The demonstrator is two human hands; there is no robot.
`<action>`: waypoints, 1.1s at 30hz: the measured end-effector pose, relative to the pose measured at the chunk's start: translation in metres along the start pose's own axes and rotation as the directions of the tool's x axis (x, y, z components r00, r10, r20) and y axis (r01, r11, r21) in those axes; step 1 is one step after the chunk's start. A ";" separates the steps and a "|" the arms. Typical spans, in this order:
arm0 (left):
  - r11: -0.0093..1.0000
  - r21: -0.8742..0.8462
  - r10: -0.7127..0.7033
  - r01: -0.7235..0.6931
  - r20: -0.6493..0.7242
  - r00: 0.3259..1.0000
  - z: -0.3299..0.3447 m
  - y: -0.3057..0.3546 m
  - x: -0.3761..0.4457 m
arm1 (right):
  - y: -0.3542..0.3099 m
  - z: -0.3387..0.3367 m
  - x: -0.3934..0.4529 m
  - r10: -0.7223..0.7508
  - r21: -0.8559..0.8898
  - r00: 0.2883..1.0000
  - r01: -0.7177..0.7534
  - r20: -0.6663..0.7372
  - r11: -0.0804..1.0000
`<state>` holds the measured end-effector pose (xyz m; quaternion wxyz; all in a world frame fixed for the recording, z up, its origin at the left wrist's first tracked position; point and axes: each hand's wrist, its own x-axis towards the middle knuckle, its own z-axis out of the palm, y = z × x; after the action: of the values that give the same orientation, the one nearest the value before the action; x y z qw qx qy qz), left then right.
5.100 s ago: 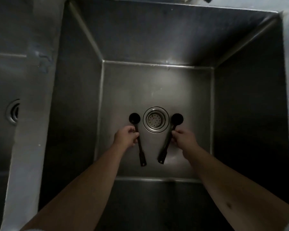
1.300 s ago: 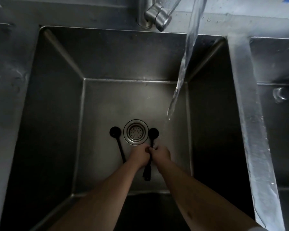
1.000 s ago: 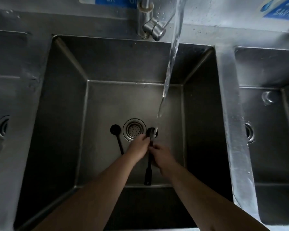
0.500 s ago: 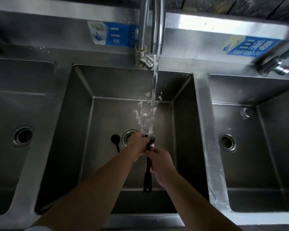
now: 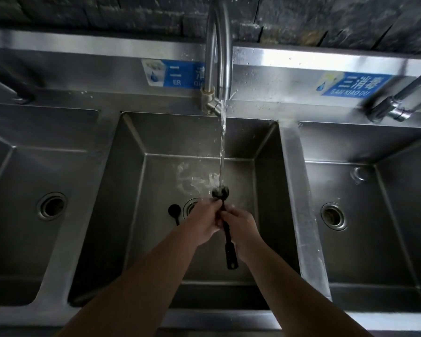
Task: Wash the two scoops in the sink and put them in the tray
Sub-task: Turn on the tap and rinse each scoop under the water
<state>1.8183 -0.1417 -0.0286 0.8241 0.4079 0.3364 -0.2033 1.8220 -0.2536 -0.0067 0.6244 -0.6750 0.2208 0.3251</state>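
A black long-handled scoop (image 5: 229, 249) is held up in the middle sink (image 5: 131, 190), its bowl directly under the running water from the tap (image 5: 218, 57). My right hand (image 5: 241, 229) grips its handle near the middle. My left hand (image 5: 204, 222) is closed on the handle just below the bowl. The second black scoop (image 5: 174, 211) lies on the sink floor beside the drain (image 5: 188, 206), left of my hands; my left forearm hides its lower handle. No tray is in view.
Steel basins sit on both sides, the left basin (image 5: 51, 205) and the right basin (image 5: 333, 216), each with a drain. Another tap (image 5: 399, 103) reaches in at the far right. Blue labels are stuck to the backsplash.
Both hands have lifted the right-hand scoop off the sink floor and into the water stream. The camera view has tilted up, showing the tap and neighbouring basins. The other scoop has stayed put.
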 end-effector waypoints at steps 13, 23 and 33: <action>0.983 0.035 0.179 -0.180 0.014 0.984 0.005 0.042 0.011 | -0.059 0.013 0.016 -0.065 0.054 0.989 0.058 0.135 0.997; 0.926 0.089 0.366 -0.366 0.018 0.930 0.028 0.115 0.003 | -0.132 0.027 0.014 -0.233 0.087 0.949 0.219 0.212 0.972; 0.922 0.073 0.376 -0.380 0.062 0.924 0.039 0.120 0.001 | -0.133 0.022 0.010 -0.319 0.072 0.930 0.311 0.184 0.948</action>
<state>1.9074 -0.1034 0.0523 0.8377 0.4944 0.2233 -0.0638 1.9190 -0.2144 0.0796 0.7007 -0.6539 0.0551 0.2801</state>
